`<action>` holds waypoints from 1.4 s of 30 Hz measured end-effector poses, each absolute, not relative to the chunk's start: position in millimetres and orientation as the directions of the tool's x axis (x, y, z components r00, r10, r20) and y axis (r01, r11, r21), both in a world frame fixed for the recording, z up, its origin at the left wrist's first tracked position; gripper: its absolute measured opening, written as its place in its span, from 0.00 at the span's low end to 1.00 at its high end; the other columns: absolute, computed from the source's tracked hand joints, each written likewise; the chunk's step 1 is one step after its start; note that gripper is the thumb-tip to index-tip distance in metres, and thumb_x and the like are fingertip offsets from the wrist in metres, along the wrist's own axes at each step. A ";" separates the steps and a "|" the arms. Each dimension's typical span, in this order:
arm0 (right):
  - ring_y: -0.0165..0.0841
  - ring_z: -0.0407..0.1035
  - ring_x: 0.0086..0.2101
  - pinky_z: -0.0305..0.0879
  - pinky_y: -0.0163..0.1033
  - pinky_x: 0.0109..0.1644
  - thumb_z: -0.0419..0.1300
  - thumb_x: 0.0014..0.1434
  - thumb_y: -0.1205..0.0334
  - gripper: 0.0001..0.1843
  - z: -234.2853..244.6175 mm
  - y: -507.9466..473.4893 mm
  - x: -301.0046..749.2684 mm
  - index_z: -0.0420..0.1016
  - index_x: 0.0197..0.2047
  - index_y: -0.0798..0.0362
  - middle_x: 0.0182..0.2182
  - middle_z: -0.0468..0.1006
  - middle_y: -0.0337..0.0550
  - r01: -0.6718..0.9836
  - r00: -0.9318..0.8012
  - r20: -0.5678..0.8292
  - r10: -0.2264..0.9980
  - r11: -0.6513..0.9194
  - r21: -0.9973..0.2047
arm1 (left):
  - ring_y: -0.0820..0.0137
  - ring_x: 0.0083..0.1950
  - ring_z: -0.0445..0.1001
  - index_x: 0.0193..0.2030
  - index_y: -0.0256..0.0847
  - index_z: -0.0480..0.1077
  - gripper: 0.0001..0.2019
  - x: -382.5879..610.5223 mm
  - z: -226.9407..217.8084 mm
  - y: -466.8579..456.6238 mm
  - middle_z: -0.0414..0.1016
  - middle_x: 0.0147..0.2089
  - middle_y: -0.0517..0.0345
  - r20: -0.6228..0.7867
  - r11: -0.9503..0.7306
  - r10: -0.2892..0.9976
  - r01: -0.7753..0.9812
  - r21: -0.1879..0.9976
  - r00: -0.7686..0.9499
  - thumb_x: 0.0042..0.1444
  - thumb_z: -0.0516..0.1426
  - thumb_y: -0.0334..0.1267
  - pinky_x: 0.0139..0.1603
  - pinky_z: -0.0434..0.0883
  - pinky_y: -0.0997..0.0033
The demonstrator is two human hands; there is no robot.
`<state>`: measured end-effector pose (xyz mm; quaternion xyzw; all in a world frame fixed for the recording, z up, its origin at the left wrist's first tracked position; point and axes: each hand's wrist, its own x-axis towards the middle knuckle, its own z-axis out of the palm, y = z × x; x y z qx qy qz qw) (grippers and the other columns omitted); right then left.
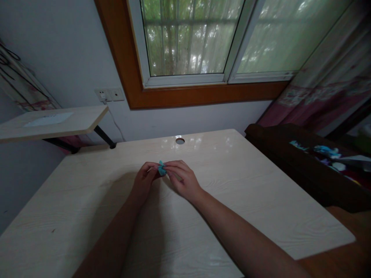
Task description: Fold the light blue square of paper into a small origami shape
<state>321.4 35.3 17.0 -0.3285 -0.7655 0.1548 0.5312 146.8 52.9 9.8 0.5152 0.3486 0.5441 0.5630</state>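
Note:
Between my two hands is a small teal folded piece [161,168], which looks like paper or thin cloth; its exact kind is too small to make out. My left hand [145,175] pinches its left side with thumb and forefinger. From the right, the fingertips and thumb of my right hand [182,178] close on its other side. Both hands are over the far-middle part of the pale wood-grain table [249,200], and a soft shadow falls below them. Parts of the teal piece are covered by the fingers.
A raised shelf [87,117] on black legs stands at the back left with a pale sheet [49,119] on it. A round cable hole [180,141] lies near the back edge. To the right is a dark wooden piece of furniture [278,154] with colourful items. A window is behind.

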 end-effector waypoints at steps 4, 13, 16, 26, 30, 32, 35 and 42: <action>0.38 0.70 0.48 0.68 0.49 0.53 0.55 0.63 0.69 0.17 17.5 35.8 321.5 0.74 0.52 0.45 0.48 0.76 0.45 0.352 -0.241 0.717 0.654 0.747 -0.564 | 0.70 0.41 0.75 0.38 0.41 0.68 0.10 147.5 10.7 51.5 0.74 0.38 0.58 0.135 -0.076 0.975 -0.301 0.951 0.179 0.59 0.57 0.46 0.47 0.75 0.61; 0.38 0.70 0.48 0.68 0.50 0.53 0.55 0.62 0.70 0.18 14.6 37.6 320.8 0.73 0.53 0.44 0.48 0.76 0.45 0.357 -0.296 0.725 0.622 0.776 -0.521 | 0.73 0.37 0.73 0.39 0.41 0.67 0.06 145.0 7.2 54.4 0.72 0.34 0.61 0.094 -0.030 0.977 -0.313 0.949 0.193 0.57 0.59 0.38 0.44 0.75 0.67; 0.39 0.70 0.48 0.68 0.52 0.53 0.55 0.62 0.69 0.18 15.6 37.3 319.9 0.73 0.54 0.44 0.49 0.76 0.46 0.369 -0.303 0.725 0.619 0.777 -0.509 | 0.73 0.37 0.74 0.41 0.41 0.66 0.09 145.2 6.9 54.9 0.73 0.34 0.62 0.094 -0.036 0.979 -0.303 0.952 0.179 0.54 0.61 0.37 0.43 0.74 0.67; 0.38 0.68 0.50 0.67 0.49 0.55 0.55 0.63 0.69 0.18 10.4 38.0 319.8 0.73 0.54 0.45 0.50 0.74 0.46 0.357 -0.235 0.700 0.675 0.730 -0.583 | 0.70 0.39 0.75 0.44 0.40 0.71 0.11 143.3 5.6 57.0 0.76 0.38 0.57 0.152 -0.120 0.971 -0.174 0.978 0.185 0.54 0.62 0.38 0.43 0.74 0.68; 0.38 0.68 0.49 0.68 0.49 0.54 0.56 0.63 0.68 0.16 9.3 38.6 320.4 0.73 0.53 0.46 0.49 0.74 0.47 0.349 -0.231 0.693 0.683 0.723 -0.596 | 0.70 0.39 0.76 0.43 0.41 0.72 0.10 143.2 3.5 57.2 0.77 0.37 0.57 0.163 -0.136 0.969 -0.151 0.979 0.187 0.55 0.61 0.38 0.44 0.74 0.67; 0.39 0.69 0.49 0.68 0.49 0.54 0.56 0.63 0.68 0.16 9.2 38.5 320.5 0.74 0.52 0.45 0.49 0.74 0.47 0.356 -0.235 0.696 0.679 0.726 -0.588 | 0.70 0.39 0.76 0.43 0.41 0.72 0.09 143.4 2.8 56.6 0.76 0.37 0.57 0.165 -0.137 0.969 -0.156 0.978 0.186 0.55 0.61 0.38 0.45 0.75 0.67; 0.38 0.68 0.48 0.68 0.49 0.53 0.56 0.63 0.69 0.15 9.0 38.5 320.3 0.74 0.51 0.45 0.48 0.75 0.46 0.358 -0.237 0.702 0.671 0.732 -0.579 | 0.69 0.40 0.75 0.43 0.41 0.72 0.08 143.5 3.5 54.5 0.76 0.38 0.57 0.175 -0.140 0.968 -0.191 0.971 0.182 0.56 0.60 0.38 0.46 0.75 0.65; 0.38 0.68 0.48 0.68 0.48 0.53 0.56 0.62 0.69 0.15 9.0 38.9 320.6 0.74 0.50 0.47 0.48 0.75 0.47 0.369 -0.239 0.708 0.665 0.736 -0.567 | 0.68 0.43 0.75 0.42 0.40 0.72 0.08 143.9 7.1 52.2 0.75 0.40 0.55 0.204 -0.150 0.956 -0.245 0.958 0.210 0.58 0.58 0.40 0.49 0.74 0.62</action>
